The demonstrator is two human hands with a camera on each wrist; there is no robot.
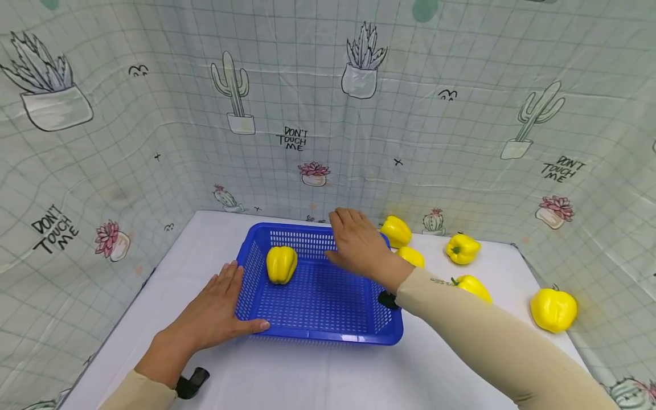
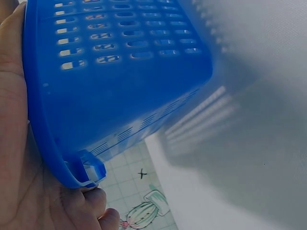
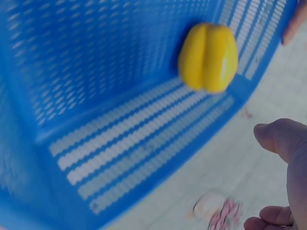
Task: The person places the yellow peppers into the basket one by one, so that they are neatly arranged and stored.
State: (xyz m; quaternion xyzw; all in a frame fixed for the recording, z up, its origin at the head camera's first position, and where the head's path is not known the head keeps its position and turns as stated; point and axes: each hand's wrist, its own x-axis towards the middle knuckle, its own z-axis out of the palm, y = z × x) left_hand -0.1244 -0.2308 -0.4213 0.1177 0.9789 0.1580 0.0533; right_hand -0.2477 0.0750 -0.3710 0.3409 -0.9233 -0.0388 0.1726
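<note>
A blue plastic basket point(image 1: 328, 338) with slotted walls stands upright on the white table. One yellow bell pepper point(image 1: 281, 265) sits inside it, at the left. My left hand point(image 1: 211, 310) lies against the basket's left side, fingers straight along the rim and thumb on the front rim. In the left wrist view, that palm touches the basket wall point(image 2: 115, 91). Over the back right part of the basket hovers my right hand point(image 1: 360, 245), holding nothing. The right wrist view shows its thumb point(image 3: 276, 136) apart from the fingers, with the same bell pepper point(image 3: 209, 57) in the basket beyond.
Several more yellow bell peppers lie right of the basket, among them one at the back point(image 1: 396, 232), one further right point(image 1: 463, 249) and one near the right edge point(image 1: 553, 309). My right sleeve partly covers another pepper point(image 1: 472, 286). Patterned cloth point(image 1: 287, 85) walls the table in.
</note>
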